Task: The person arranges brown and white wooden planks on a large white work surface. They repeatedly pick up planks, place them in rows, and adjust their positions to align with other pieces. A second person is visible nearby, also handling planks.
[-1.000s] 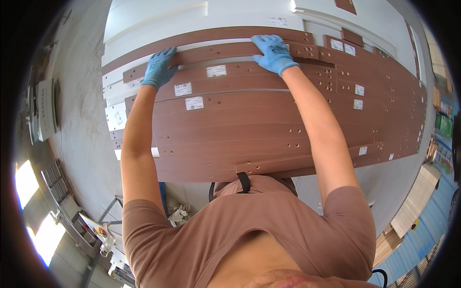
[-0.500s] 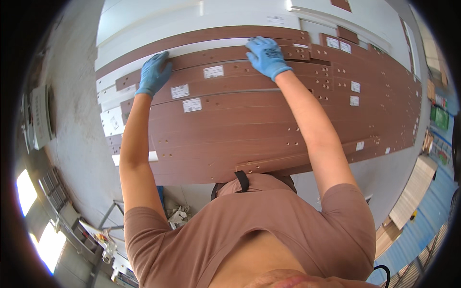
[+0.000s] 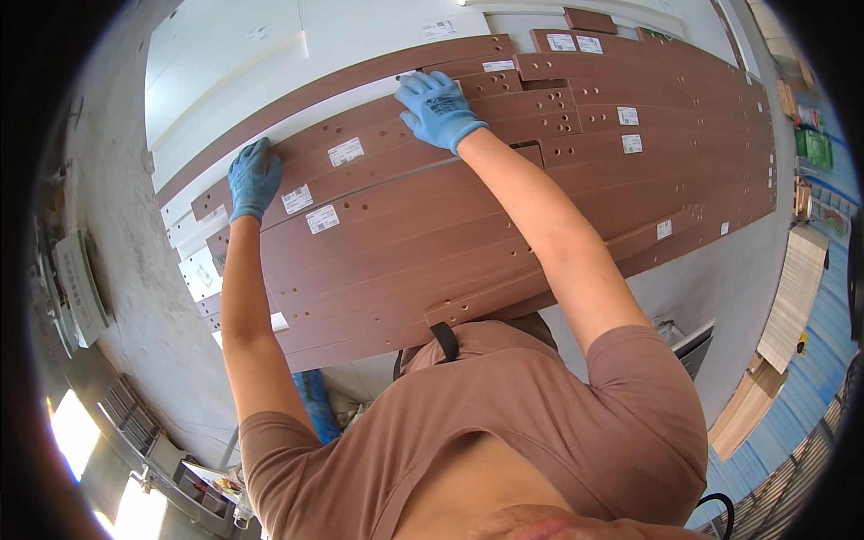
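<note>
Both my hands wear blue gloves and reach out over a broad stack of brown wood-look boards. Near its left end, my left hand is closed over the far edge of a long narrow brown board, fingertips curled down behind it. My right hand hooks the same edge farther right, its palm lying on the board's top. Round drilled holes mark this board. A white strip shows just beyond it, and behind that runs another narrow brown board. White labels are stuck on the surfaces nearer me.
Wide white panels lie beyond the brown ones. Toward my body, a loose narrow board rests at an angle on the stack. Grey floor shows at left. At far right are a green container and pale planks.
My view has turned, so the stack appears shifted left and tilted. The narrow board under my hands has slid slightly toward me, uncovering more of a label near its right end.
</note>
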Motion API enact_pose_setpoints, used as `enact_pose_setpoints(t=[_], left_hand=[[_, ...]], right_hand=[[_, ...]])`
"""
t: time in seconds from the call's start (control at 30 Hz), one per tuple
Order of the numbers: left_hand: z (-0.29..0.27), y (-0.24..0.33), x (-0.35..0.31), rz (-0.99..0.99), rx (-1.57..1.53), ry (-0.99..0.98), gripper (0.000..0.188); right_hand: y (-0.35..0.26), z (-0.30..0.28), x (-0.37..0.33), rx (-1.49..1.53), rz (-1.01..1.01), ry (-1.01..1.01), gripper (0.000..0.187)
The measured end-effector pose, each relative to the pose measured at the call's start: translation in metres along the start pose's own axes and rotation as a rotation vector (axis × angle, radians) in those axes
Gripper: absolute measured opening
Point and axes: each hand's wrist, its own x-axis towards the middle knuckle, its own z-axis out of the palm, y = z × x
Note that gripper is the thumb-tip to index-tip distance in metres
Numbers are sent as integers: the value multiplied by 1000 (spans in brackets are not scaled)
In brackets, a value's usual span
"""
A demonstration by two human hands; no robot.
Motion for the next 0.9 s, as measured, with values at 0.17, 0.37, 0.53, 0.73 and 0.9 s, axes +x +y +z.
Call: enact_pose_setpoints(t=[0.17,0.37,0.53,0.73,0.9], left_hand=[[9,0,0,-56,98,-36,50],[-18,103,-19,105,118,238,54],[-37,307,-95,212,-310,-28,68],[-45,480,-169,290,-512,-404,81],[-18,487,-177,312,-328,-498,66]], right_hand=[[8,-15,-19,18,64,8,49],[51,-66,-152,158,66,198,43],[110,-137,-334,60,253,15,47],[152,-176,-482,-218,376,-340,69],[183,-155,-487,-215,275,-359,73]])
